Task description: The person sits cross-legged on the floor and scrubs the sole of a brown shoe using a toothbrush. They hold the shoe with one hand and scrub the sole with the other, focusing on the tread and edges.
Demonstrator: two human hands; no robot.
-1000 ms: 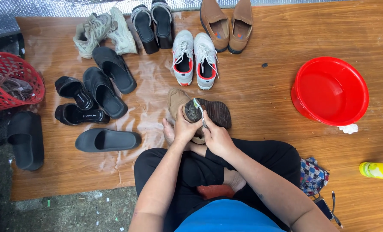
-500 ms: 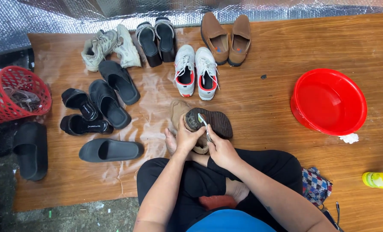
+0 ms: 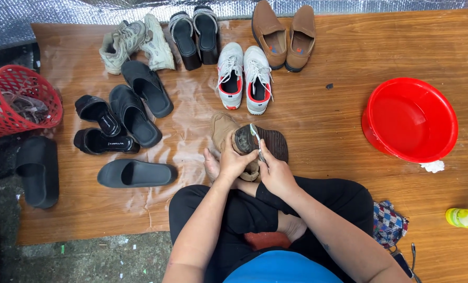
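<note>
Left hand (image 3: pixel 233 160): gripping brown shoe (image 3: pixel 255 142), sole turned up, just above the lap. Right hand (image 3: pixel 277 175): fingers pinching small brush (image 3: pixel 257 137) against the sole. Wooden surface (image 3: pixel 339 115) is carrying white sneakers (image 3: pixel 243 76), black slippers (image 3: pixel 134 107), red basin (image 3: pixel 409 119).

glossy red plastic on the basin (image 3: pixel 409 119); matt black rubber on the slides (image 3: pixel 137 173); rough, dull tread on the brown shoe sole (image 3: pixel 262 141); crinkled shiny foil (image 3: pixel 61 13) behind; smooth wood-grain laminate floor (image 3: pixel 318 94), wet-sheened in patches.
</note>
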